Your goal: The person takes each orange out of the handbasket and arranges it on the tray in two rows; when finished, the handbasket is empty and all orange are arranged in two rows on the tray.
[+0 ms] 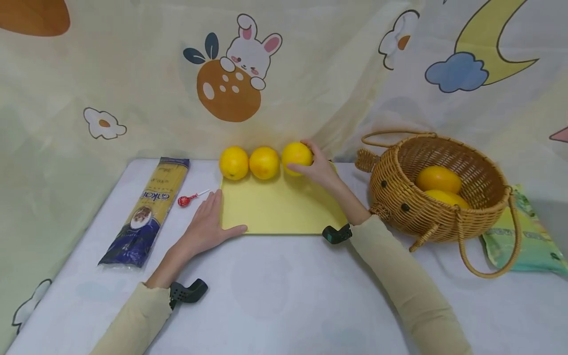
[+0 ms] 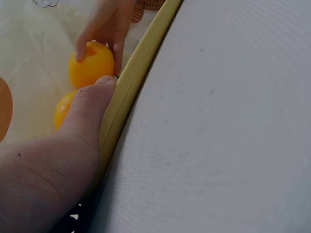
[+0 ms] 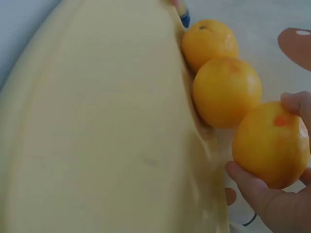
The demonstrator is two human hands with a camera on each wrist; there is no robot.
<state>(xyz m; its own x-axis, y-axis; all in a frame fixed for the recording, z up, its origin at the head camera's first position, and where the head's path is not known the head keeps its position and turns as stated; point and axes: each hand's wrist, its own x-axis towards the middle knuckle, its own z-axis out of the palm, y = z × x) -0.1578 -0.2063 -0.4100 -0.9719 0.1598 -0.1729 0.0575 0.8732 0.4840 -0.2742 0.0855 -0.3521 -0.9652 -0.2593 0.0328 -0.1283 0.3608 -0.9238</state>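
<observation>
While the left hand (image 1: 206, 224) lay straight-fingered along the left edge of the yellow board (image 1: 279, 209), the right hand (image 1: 318, 166) held an orange (image 1: 296, 154) between thumb and fingers at its far side, right of two similar oranges (image 1: 264, 162) and left of the wicker basket (image 1: 426, 217) on the worktop (image 1: 284, 296).

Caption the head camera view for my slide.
Right hand grips a yellow fruit beside two others; left hand touches a yellow board.
</observation>
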